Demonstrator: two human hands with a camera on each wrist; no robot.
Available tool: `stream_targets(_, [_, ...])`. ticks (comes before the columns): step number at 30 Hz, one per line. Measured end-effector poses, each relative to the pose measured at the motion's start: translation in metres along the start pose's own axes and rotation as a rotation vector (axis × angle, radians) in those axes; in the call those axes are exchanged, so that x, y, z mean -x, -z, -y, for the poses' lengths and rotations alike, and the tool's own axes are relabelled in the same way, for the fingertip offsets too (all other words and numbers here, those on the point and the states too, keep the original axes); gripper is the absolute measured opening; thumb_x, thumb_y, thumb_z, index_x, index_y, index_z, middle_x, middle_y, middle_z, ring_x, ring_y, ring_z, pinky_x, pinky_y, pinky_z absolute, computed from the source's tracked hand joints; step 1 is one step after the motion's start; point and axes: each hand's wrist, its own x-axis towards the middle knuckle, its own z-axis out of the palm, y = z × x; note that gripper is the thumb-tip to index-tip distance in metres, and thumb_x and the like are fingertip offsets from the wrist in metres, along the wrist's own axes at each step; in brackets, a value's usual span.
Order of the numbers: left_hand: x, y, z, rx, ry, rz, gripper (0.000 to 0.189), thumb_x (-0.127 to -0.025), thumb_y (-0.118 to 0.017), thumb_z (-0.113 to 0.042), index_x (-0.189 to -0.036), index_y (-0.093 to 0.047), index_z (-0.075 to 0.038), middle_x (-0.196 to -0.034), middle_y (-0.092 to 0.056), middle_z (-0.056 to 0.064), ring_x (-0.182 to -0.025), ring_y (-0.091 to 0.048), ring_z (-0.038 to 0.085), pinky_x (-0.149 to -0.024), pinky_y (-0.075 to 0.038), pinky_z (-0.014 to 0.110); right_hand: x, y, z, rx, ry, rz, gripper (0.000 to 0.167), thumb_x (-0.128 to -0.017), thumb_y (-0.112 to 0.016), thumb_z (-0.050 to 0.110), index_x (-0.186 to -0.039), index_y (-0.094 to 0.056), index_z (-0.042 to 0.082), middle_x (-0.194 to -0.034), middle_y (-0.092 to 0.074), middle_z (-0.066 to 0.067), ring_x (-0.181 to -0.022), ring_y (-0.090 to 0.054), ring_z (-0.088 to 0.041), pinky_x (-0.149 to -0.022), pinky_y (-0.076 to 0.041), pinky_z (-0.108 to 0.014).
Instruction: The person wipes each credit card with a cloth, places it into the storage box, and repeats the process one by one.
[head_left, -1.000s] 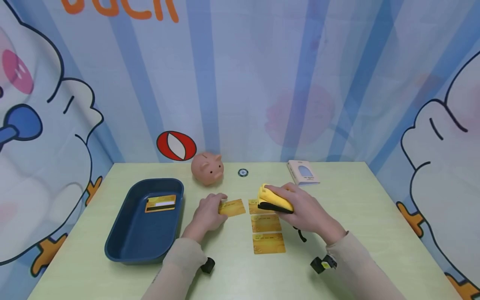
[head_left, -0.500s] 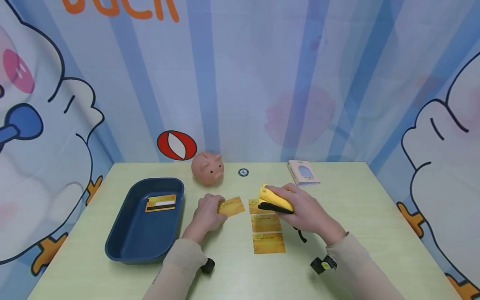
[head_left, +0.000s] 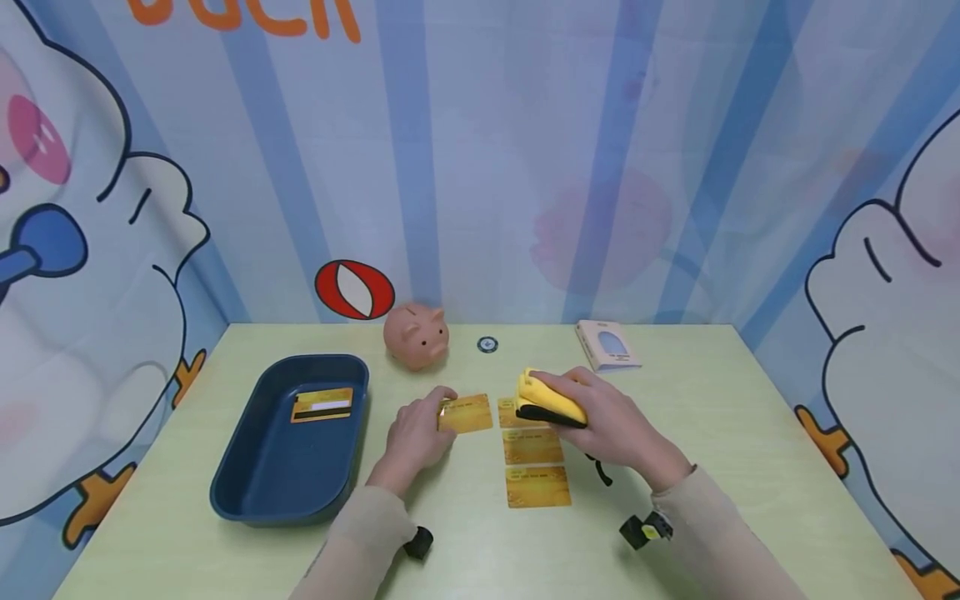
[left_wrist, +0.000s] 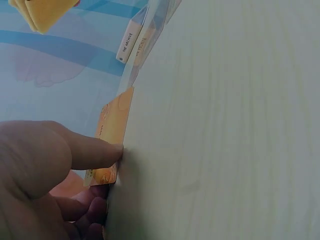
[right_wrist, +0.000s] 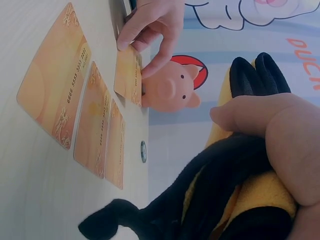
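My left hand [head_left: 417, 433] pinches a gold bank card [head_left: 469, 414] near its left end, just above or against the table. In the left wrist view the thumb lies on one edge of that card [left_wrist: 118, 117]. My right hand [head_left: 611, 417] grips a yellow and black plush thing [head_left: 551, 400], with a black tail-like strip [right_wrist: 112, 215] hanging from it. Below this hand, three gold cards form a column: a near card [head_left: 537, 487], a middle card [head_left: 532, 447] and a far card [head_left: 512, 413], partly hidden by the plush.
At the left stands a dark blue tray [head_left: 262, 492] with one card [head_left: 321, 405] in it, stripe side up. A pink piggy bank [head_left: 416, 337], a small round chip [head_left: 487, 344] and a white box [head_left: 607, 345] sit along the table's back, before a printed curtain [head_left: 495, 167].
The card in my left hand was turned and tilted a little, then straightened. The left hand has shifted slightly right. My right hand and the plush have stayed in place.
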Motion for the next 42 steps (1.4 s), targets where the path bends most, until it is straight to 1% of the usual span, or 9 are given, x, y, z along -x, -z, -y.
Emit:
stream_targets(4, [0.000, 0.000, 0.003, 0.023, -0.023, -0.013, 0.053, -0.090, -0.078, -0.011, -0.140, -0.062, -0.021, -0.127, -0.068, 0.012, -0.104, -0.059, 0.032, -0.092, -0.050, 0.052, 0.000, 0.000, 0.000, -0.001, -0.001, -0.001, 0.074, -0.091, -0.082, 0.017, -0.157, -0.051, 0.031, -0.114, -0.061, -0.003, -0.084, -0.052, -0.014, -0.071, -0.048, -0.034])
stream_targets(9, [0.001, 0.004, 0.009, 0.098, -0.067, -0.038, 0.053, -0.089, -0.078, -0.005, -0.140, -0.064, -0.013, -0.130, -0.068, 0.014, -0.110, -0.061, 0.031, -0.102, -0.050, 0.052, 0.000, 0.000, 0.000, -0.008, 0.003, 0.002, 0.073, -0.091, -0.082, 0.016, -0.157, -0.051, 0.030, -0.114, -0.061, -0.003, -0.083, -0.053, -0.014, -0.070, -0.048, -0.034])
stream_targets(13, [0.002, 0.008, 0.011, 0.195, -0.051, -0.048, 0.053, -0.090, -0.077, 0.000, -0.141, -0.065, -0.011, -0.135, -0.066, 0.016, -0.116, -0.059, 0.031, -0.105, -0.049, 0.051, 0.000, 0.000, 0.000, -0.009, 0.002, 0.006, 0.074, -0.091, -0.082, 0.015, -0.157, -0.051, 0.030, -0.114, -0.061, -0.003, -0.083, -0.052, -0.014, -0.070, -0.048, -0.033])
stream_targets(18, [0.003, 0.012, 0.011, 0.291, -0.023, -0.039, 0.055, -0.091, -0.078, 0.000, -0.142, -0.065, -0.014, -0.130, -0.066, 0.014, -0.100, -0.060, 0.025, -0.087, -0.052, 0.039, -0.001, -0.001, 0.000, -0.011, 0.000, 0.011, 0.074, -0.091, -0.082, 0.015, -0.157, -0.052, 0.029, -0.114, -0.061, -0.003, -0.083, -0.053, -0.015, -0.070, -0.048, -0.034])
stream_targets(21, [0.005, 0.015, 0.010, 0.335, -0.040, -0.036, 0.055, -0.091, -0.079, -0.001, -0.142, -0.065, -0.014, -0.124, -0.065, 0.013, -0.087, -0.060, 0.021, -0.074, -0.052, 0.031, -0.002, -0.002, -0.001, -0.007, 0.001, 0.015, 0.074, -0.091, -0.082, 0.015, -0.157, -0.051, 0.029, -0.113, -0.061, -0.003, -0.084, -0.053, -0.014, -0.071, -0.048, -0.034])
stream_targets(26, [0.010, 0.022, 0.002, 0.470, -0.049, -0.009, 0.057, -0.090, -0.080, -0.001, -0.142, -0.065, -0.016, -0.121, -0.062, 0.010, -0.083, -0.062, 0.020, -0.065, -0.054, 0.027, -0.004, -0.004, -0.001, 0.005, 0.011, 0.009, 0.074, -0.090, -0.084, 0.017, -0.156, -0.052, 0.029, -0.114, -0.062, -0.003, -0.086, -0.054, -0.014, -0.074, -0.049, -0.036])
stream_targets(29, [0.013, 0.026, -0.003, 0.547, -0.054, 0.016, 0.058, -0.090, -0.081, -0.002, -0.143, -0.064, -0.017, -0.120, -0.062, 0.009, -0.087, -0.065, 0.022, -0.070, -0.057, 0.029, -0.005, -0.005, 0.002, 0.003, 0.019, 0.004, 0.075, -0.090, -0.085, 0.018, -0.156, -0.052, 0.030, -0.115, -0.062, -0.002, -0.088, -0.055, -0.014, -0.076, -0.051, -0.037])
stream_targets(35, [0.017, 0.030, -0.012, 0.689, -0.072, 0.114, 0.058, -0.090, -0.082, -0.007, -0.144, -0.063, -0.018, -0.125, -0.062, 0.010, -0.095, -0.072, 0.022, -0.081, -0.062, 0.034, -0.012, -0.005, 0.012, -0.023, 0.030, 0.006, 0.075, -0.090, -0.085, 0.023, -0.156, -0.052, 0.030, -0.118, -0.060, -0.002, -0.093, -0.057, -0.014, -0.079, -0.054, -0.038])
stream_targets(42, [0.023, 0.032, -0.021, 0.775, -0.126, 0.196, 0.057, -0.093, -0.080, -0.009, -0.146, -0.060, -0.014, -0.128, -0.067, 0.012, -0.100, -0.075, 0.024, -0.090, -0.062, 0.039, -0.022, -0.009, 0.027, 0.000, 0.077, 0.015, 0.074, -0.091, -0.084, 0.027, -0.157, -0.050, 0.032, -0.123, -0.061, -0.004, -0.096, -0.061, -0.017, -0.082, -0.057, -0.039])
